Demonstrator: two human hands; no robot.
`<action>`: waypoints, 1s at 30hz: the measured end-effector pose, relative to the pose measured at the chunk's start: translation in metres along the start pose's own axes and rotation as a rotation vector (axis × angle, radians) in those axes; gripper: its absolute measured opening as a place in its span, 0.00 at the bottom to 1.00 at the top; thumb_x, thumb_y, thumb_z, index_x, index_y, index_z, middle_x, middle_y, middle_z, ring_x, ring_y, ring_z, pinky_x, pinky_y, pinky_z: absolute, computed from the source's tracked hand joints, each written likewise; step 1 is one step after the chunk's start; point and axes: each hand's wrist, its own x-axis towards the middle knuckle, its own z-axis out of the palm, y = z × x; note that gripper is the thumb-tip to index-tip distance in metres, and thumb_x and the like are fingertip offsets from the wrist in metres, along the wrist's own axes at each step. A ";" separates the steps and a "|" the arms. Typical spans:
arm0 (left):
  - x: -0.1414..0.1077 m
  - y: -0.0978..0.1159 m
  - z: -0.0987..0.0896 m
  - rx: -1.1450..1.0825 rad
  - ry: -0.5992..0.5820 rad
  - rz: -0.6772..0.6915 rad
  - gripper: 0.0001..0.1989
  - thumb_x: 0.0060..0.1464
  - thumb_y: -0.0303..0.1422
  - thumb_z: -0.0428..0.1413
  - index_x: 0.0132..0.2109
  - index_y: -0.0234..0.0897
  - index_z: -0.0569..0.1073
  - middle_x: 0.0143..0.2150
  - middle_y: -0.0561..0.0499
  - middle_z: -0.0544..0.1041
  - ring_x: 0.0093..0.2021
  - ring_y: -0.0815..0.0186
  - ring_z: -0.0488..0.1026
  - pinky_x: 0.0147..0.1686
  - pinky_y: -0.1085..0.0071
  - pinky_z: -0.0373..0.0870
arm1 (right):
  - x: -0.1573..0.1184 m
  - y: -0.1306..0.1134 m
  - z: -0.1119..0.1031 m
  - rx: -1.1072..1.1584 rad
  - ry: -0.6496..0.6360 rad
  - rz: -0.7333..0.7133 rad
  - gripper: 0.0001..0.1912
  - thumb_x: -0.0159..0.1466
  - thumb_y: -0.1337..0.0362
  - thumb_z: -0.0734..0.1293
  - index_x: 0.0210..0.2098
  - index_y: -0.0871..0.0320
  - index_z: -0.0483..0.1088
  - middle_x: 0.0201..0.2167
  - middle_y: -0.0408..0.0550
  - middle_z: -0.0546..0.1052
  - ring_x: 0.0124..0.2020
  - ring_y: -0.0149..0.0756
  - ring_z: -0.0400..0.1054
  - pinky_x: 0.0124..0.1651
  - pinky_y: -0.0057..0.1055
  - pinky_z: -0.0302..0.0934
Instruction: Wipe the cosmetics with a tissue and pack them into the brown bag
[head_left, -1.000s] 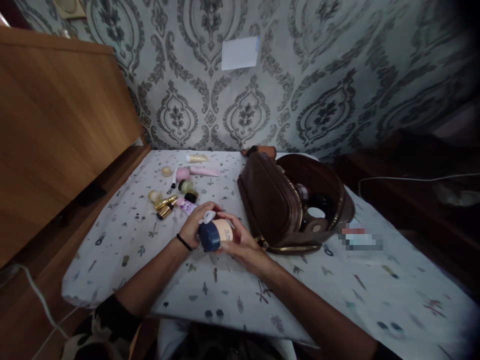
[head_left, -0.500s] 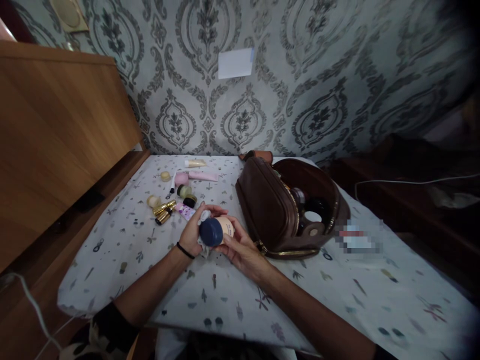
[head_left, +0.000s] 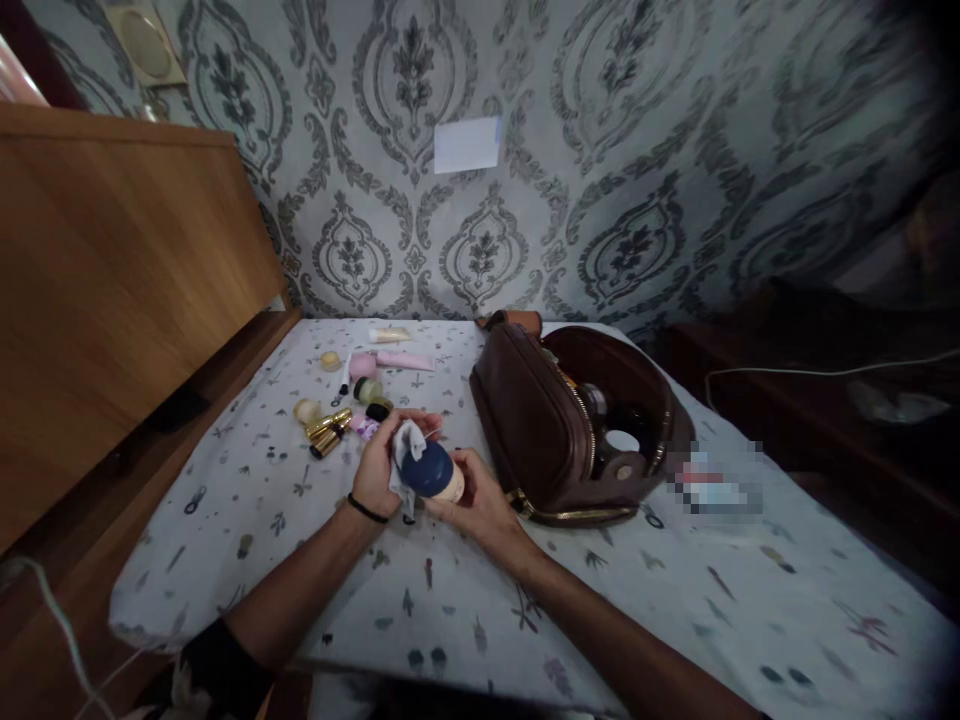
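Note:
My right hand [head_left: 484, 505] grips a small cosmetic jar [head_left: 427, 470] with a dark blue lid and a cream-coloured body, tilted so that the lid faces left and up. Against the lid's left side my left hand [head_left: 379, 470] holds a crumpled pale grey cloth [head_left: 406, 445]; a black band circles that wrist. Just beyond the left hand lie a purple-patterned tube [head_left: 364, 427], gold lipstick tubes [head_left: 328, 432] and a jar with a dark lid [head_left: 367, 390]. Close to the right hand stands an unzipped brown leather bag [head_left: 529, 420] with several containers inside, one with a white lid [head_left: 622, 442].
Farther back on the patterned tablecloth [head_left: 465, 610] are a pink tube [head_left: 405, 360], a pink round container [head_left: 363, 365], a cream tube [head_left: 390, 335] and a small yellowish jar [head_left: 330, 360]. A wooden cabinet [head_left: 127, 280] borders the left. A blurred-out item [head_left: 716, 478] lies right of the bag.
The jar has turned in my right hand, so its lid points more upward and less of its label shows. The cloth has shifted up along the lid's left side. The view has tilted slightly.

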 end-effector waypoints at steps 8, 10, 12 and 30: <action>-0.021 -0.008 -0.003 0.734 -0.229 0.541 0.22 0.64 0.47 0.50 0.55 0.37 0.70 0.56 0.43 0.73 0.58 0.58 0.69 0.59 0.62 0.63 | -0.001 -0.003 0.002 0.258 -0.015 0.119 0.25 0.55 0.46 0.74 0.40 0.54 0.64 0.33 0.42 0.73 0.30 0.34 0.71 0.29 0.29 0.62; -0.024 -0.011 -0.004 0.887 -0.313 0.647 0.22 0.64 0.44 0.50 0.60 0.37 0.66 0.60 0.41 0.70 0.62 0.57 0.66 0.62 0.61 0.59 | -0.003 -0.004 0.002 0.314 -0.008 0.109 0.23 0.56 0.47 0.74 0.40 0.54 0.66 0.33 0.42 0.72 0.30 0.32 0.70 0.29 0.28 0.63; -0.025 -0.011 -0.004 0.970 -0.341 0.712 0.21 0.65 0.41 0.50 0.60 0.37 0.65 0.59 0.40 0.69 0.62 0.56 0.65 0.62 0.61 0.59 | -0.004 -0.005 0.001 0.341 -0.019 0.098 0.22 0.56 0.47 0.74 0.40 0.54 0.67 0.32 0.42 0.71 0.30 0.31 0.69 0.29 0.27 0.63; -0.014 0.001 0.000 0.721 -0.171 0.339 0.23 0.63 0.49 0.49 0.46 0.35 0.77 0.40 0.47 0.80 0.39 0.62 0.76 0.39 0.69 0.71 | -0.005 -0.005 0.003 0.345 -0.083 0.184 0.30 0.50 0.55 0.79 0.48 0.57 0.67 0.38 0.46 0.77 0.36 0.35 0.73 0.30 0.25 0.65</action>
